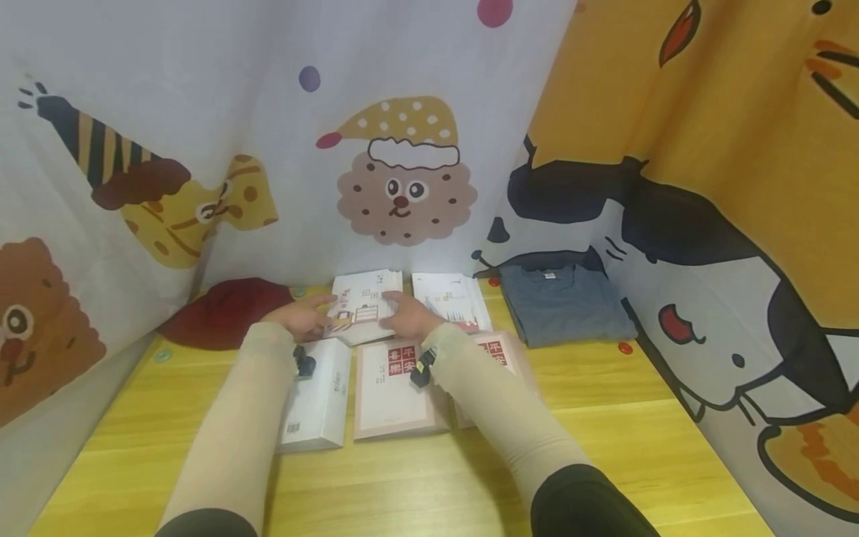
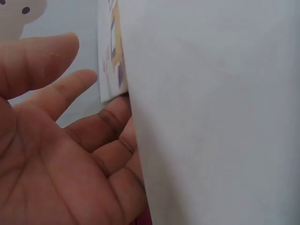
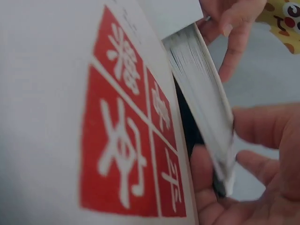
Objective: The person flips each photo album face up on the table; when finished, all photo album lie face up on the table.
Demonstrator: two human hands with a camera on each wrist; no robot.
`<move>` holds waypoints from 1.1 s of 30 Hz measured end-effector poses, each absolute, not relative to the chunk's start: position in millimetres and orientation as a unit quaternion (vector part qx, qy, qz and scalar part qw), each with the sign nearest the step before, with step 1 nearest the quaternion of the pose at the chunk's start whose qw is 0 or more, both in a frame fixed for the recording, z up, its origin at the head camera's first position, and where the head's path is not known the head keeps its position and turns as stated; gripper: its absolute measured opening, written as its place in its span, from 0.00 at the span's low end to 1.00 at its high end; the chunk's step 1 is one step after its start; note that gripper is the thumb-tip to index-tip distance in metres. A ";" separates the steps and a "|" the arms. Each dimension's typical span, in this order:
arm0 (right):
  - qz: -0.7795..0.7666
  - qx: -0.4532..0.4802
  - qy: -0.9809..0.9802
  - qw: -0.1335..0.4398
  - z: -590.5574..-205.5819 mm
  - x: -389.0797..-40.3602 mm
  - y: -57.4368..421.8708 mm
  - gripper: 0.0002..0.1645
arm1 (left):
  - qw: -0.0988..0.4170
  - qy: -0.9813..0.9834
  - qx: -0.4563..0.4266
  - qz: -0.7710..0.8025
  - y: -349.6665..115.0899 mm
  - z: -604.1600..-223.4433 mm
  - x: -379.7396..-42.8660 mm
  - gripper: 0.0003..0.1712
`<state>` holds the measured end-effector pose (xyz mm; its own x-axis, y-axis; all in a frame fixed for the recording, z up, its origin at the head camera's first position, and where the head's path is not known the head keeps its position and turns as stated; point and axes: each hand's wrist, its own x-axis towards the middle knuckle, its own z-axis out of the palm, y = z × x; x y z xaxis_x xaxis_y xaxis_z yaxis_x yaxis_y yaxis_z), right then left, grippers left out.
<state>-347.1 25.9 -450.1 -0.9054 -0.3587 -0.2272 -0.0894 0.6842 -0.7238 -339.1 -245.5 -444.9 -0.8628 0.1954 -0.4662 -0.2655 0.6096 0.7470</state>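
Apparently positioning white illustrated book (image 1: 359, 302), pinched by fingers of right hand (image 1: 414, 319); cannot tell grip of left hand (image 1: 303, 319); next calls for level support.

Dark red cloth (image 1: 224, 315), folded grey shirt (image 1: 567, 307), cartoon-printed curtain (image 1: 268, 74).

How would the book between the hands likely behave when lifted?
The book probably feels dense, given its thick block of pages. Its pages may fan if gripped loosely, as they look thin. Flat-sided, it probably won't roll.
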 end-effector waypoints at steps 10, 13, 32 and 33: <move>-0.363 -0.110 0.912 0.160 -452.2 -345.5 21.4 0.46 | 0.267 0.840 -0.041 0.471 -247.9 -449.3 -341.1 0.47; -0.382 -0.117 0.902 0.162 -451.0 -343.3 23.0 0.46 | 0.268 0.831 -0.040 0.485 -247.9 -447.4 -338.3 0.47; -0.415 -0.147 0.878 0.186 -448.3 -340.0 25.4 0.45 | 0.258 0.844 -0.030 0.468 -244.4 -443.6 -329.5 0.48; -0.418 -0.146 0.877 0.186 -448.2 -340.0 26.2 0.45 | 0.256 0.851 -0.026 0.459 -245.1 -443.9 -330.1 0.48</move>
<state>-340.0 26.2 -448.2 -0.8883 -0.4117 -0.2037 -0.1011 0.6078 -0.7876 -330.1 -245.1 -443.9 -0.8678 0.1907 -0.4588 -0.2785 0.5780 0.7670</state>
